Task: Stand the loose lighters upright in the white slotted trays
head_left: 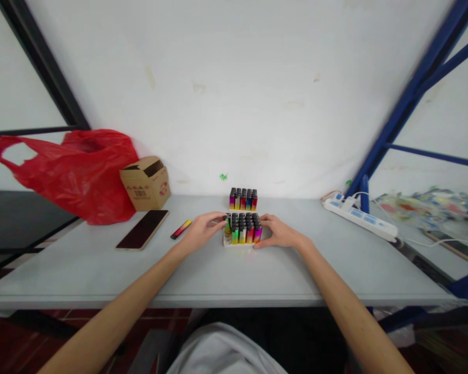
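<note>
A white tray (239, 245) of colourful lighters with black tops stands on the table in front of me. Several lighters (246, 231) are upright in its rows, and part of the left row is bare. At that left side, my left hand (203, 229) pinches a green lighter (228, 224) by its upper end, between thumb and fingers. My right hand (280, 232) wraps the tray's right side, thumb near the front corner and fingers towards the back. A single red-yellow lighter (181, 229) lies flat on the table, left of my left hand.
Behind stands a second group of upright lighters (243, 198) by the wall. To the left are a phone (143, 229), an open cardboard box (146, 184) and a red plastic bag (81, 176). A white power strip (361, 217) with cables lies right, beside a blue frame (398, 104).
</note>
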`<state>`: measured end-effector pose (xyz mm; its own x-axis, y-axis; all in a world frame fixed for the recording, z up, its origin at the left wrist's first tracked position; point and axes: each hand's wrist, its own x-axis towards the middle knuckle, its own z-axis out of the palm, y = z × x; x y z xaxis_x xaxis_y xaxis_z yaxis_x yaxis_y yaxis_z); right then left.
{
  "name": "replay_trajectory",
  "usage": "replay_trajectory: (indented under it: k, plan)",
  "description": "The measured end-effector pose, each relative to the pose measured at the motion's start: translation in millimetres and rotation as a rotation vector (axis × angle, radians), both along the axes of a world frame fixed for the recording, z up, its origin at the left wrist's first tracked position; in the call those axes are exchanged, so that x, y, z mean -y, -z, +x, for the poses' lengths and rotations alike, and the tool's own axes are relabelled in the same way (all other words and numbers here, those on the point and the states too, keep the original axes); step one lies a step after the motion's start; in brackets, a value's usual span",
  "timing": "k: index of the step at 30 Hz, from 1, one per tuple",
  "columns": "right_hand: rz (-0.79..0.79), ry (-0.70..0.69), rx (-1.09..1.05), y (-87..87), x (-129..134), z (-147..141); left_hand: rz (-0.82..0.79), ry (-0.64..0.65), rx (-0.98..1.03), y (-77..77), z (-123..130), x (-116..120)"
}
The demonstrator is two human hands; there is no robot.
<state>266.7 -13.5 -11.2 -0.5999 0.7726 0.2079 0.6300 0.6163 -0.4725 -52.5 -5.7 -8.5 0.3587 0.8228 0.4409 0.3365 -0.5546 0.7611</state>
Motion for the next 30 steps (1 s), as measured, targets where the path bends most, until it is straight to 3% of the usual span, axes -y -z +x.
replay_trajectory:
  k: [13, 17, 20, 23, 26, 30]
  plan:
    - [-0.013, 0.003, -0.011, 0.7, 0.4, 0.5, 0.035, -0.034, -0.069, -5.0, -5.0, 1.1]
    - [-0.018, 0.005, -0.003, 0.1, 0.1, 0.5, 0.165, -0.265, -0.407, -16.7, -32.7, -10.5]
    - [-0.009, -0.004, 0.004, 0.9, -1.1, 0.4, 0.137, -0.473, -0.749, -22.5, -54.9, -14.6]
    - [-0.007, 0.007, 0.009, 2.7, -2.5, 0.6, 0.064, -0.593, -0.972, -20.2, -66.9, -12.7]
    - [-0.006, 0.010, 0.014, 3.6, -3.1, 0.8, 0.003, -0.565, -1.014, -14.5, -69.3, -12.5]
    - [-0.008, -0.001, 0.012, 2.3, -2.4, 0.7, 0.033, -0.417, -0.912, -13.1, -64.9, -18.3]
